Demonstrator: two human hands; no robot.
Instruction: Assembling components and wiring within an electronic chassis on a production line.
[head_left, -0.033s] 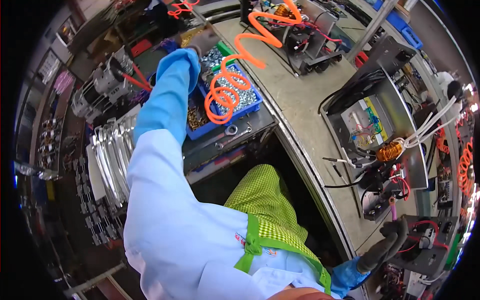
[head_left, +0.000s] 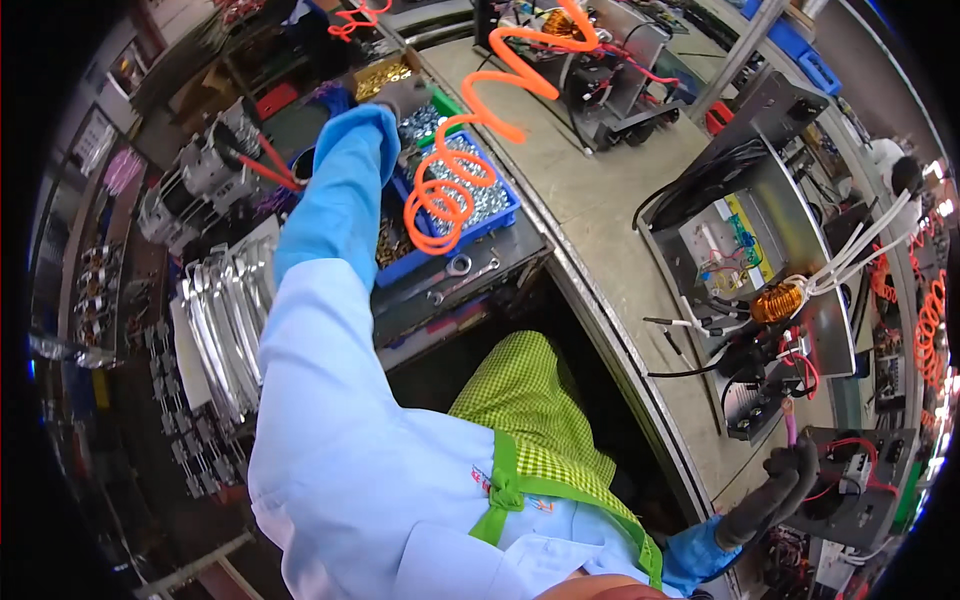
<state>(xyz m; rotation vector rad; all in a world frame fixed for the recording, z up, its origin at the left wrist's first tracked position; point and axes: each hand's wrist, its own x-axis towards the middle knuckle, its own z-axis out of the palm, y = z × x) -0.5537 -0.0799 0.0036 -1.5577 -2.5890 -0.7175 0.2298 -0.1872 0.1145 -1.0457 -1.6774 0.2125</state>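
My left hand (head_left: pixel 403 97), in a dark grey glove with a blue sleeve cover, reaches out to the parts bins at the upper left. Its fingers are mostly hidden. Beside it are a green bin (head_left: pixel 447 100) of silvery small parts and a blue bin (head_left: pixel 510 212) full of silvery fasteners. At the lower right, my right hand (head_left: pixel 770 492), also in a dark glove, is closed on a pink-sleeved cable (head_left: pixel 791 430) with a copper-coloured end. The cable stands up beside an open metal housing (head_left: pixel 835 330) with a copper-wound coil (head_left: pixel 777 303).
An orange coiled hose (head_left: pixel 510 75) hangs over the bins. Two wrenches (head_left: pixel 458 265) lie at the cart's front edge. A second housing assembly (head_left: pixel 625 75) stands farther along the bench (head_left: pixel 560 150). Bright metal strips (head_left: pixel 222 320) are stacked left of my arm. A dark metal plate (head_left: pixel 865 475) with red wires sits near my right hand.
My left hand has shifted slightly, and more of the box of gold-coloured parts behind it shows. My right hand stays at the cable, nearly unmoved.
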